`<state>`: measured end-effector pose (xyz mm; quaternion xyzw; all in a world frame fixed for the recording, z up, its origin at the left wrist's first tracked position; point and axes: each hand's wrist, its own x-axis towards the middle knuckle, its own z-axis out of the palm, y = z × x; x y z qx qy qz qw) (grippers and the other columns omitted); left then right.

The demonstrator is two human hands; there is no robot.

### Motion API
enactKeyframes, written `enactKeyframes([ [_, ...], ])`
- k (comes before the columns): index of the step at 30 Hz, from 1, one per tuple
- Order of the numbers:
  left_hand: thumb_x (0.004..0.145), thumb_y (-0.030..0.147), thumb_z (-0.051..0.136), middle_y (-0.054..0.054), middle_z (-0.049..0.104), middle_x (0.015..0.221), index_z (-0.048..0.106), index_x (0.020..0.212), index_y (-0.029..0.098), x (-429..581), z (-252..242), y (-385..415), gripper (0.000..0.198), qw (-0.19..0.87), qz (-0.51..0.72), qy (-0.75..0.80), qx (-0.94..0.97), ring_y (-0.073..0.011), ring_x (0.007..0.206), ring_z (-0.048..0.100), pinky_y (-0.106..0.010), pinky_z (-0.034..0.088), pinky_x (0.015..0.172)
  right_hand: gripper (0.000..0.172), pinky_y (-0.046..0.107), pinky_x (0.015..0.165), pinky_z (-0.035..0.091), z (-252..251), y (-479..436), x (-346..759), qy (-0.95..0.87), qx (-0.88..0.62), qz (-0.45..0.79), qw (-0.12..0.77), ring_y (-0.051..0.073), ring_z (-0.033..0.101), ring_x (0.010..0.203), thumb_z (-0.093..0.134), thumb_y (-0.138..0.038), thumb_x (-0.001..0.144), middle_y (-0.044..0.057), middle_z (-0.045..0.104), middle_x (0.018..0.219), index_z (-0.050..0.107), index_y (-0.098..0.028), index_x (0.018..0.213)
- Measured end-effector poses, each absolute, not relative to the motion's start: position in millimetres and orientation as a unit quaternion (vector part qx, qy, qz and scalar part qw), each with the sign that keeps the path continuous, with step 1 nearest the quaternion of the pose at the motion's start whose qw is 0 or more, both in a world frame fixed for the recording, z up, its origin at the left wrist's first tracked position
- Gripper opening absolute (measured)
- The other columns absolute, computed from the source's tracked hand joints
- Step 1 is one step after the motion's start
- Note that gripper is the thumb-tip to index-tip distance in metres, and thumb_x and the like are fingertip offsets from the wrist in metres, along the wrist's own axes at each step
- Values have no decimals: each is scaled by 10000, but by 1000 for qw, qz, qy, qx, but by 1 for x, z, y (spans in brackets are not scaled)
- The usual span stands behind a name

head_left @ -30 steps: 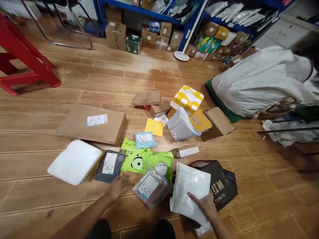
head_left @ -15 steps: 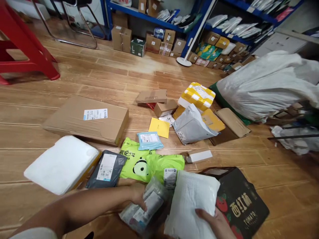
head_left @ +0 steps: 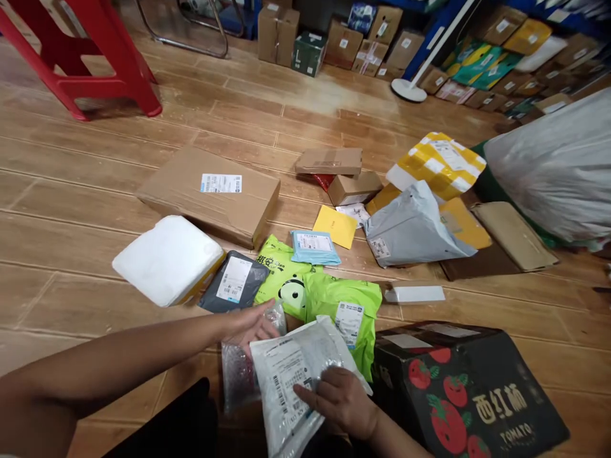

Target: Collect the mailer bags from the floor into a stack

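Note:
My right hand (head_left: pixel 341 401) is on a white padded mailer (head_left: pixel 286 375), its index finger stretched over the printed label and the other fingers curled at the mailer's right side. My left hand (head_left: pixel 252 326), fingers apart, is at the mailer's upper left corner. Under that hand lies a clear bubble-wrapped parcel (head_left: pixel 237 375), partly hidden by the mailer. Just beyond are two bright green mailing bags (head_left: pixel 344 292), overlapping, one with a label. A dark grey mailing bag (head_left: pixel 233 280) with a white label lies left of them.
A black tomato box (head_left: pixel 496 388) stands at right. Farther off are a large flat carton (head_left: pixel 214 197), a white parcel (head_left: pixel 165 261), a light blue packet (head_left: pixel 315 247), a yellow envelope (head_left: pixel 335 226) and a grey bag (head_left: pixel 410 229). A red stool (head_left: pixel 95 63) and shelved boxes stand behind.
The white mailer has turned label side up and moved left. My left hand has let go of the bubble-wrapped parcel, which now lies beneath it. The view has shifted.

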<state>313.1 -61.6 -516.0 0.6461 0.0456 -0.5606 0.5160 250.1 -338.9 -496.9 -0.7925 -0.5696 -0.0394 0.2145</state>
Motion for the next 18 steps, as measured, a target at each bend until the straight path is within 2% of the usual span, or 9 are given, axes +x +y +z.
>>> enactKeyframes([
  [2,734,740,476,-111,689,1105,655,1049,172,294,-516,-57,674,530,-636,92,553,-266,940,643,-326,512,627,315,300,483,384,-513,-336,241,-588,-779,-41,214,133,491,501,370,-167,972,-22,580,601,592,-149,1194],
  [3,637,626,669,-76,674,1140,647,1056,204,285,-517,-57,596,530,-653,100,531,-255,1005,625,-297,507,647,304,300,482,377,-518,-335,237,-595,-773,-43,214,132,483,501,384,-157,966,-27,566,590,595,-149,1185],
  [4,547,481,772,-41,674,1118,649,1029,227,277,-519,-58,558,521,-661,97,532,-239,1025,614,-266,492,654,293,298,481,370,-521,-334,235,-600,-769,-45,216,130,476,501,402,-151,960,-30,555,582,598,-149,1178],
  [6,468,304,784,4,688,953,664,917,235,266,-526,-63,470,479,-673,71,559,-213,943,625,-234,449,617,279,296,487,362,-522,-331,233,-602,-765,-47,223,128,470,511,429,-153,952,-31,547,584,595,-142,1177],
  [9,414,235,763,31,670,768,667,800,229,255,-536,-70,398,431,-697,47,571,-226,846,631,-286,452,639,261,294,502,365,-516,-329,237,-603,-761,-53,233,126,468,527,469,-163,941,-29,544,591,593,-124,1167],
  [11,400,263,800,21,703,837,689,808,227,244,-542,-74,425,465,-701,29,539,-259,931,636,-367,492,797,261,293,500,362,-510,-329,242,-618,-749,-53,234,127,468,527,500,-161,926,-34,534,584,586,-114,1168],
  [14,414,361,867,-18,721,1023,687,970,208,216,-552,-76,604,600,-641,79,472,-273,1082,612,-394,451,981,259,292,459,319,-505,-330,241,-649,-723,-30,234,128,452,494,523,-168,913,-41,526,572,572,-115,1162],
  [16,370,377,902,-35,713,1084,642,1088,209,202,-557,-74,782,626,-594,122,490,-286,1108,602,-389,466,961,278,292,420,285,-509,-327,228,-660,-718,7,221,126,435,461,538,-180,904,-45,540,575,549,-116,1174],
  [18,347,416,911,-47,719,1067,652,1065,208,201,-558,-68,791,566,-587,78,573,-320,1066,615,-394,492,890,335,301,369,241,-524,-317,203,-655,-728,44,200,133,413,415,551,-196,884,-48,557,558,521,-104,1204],
])
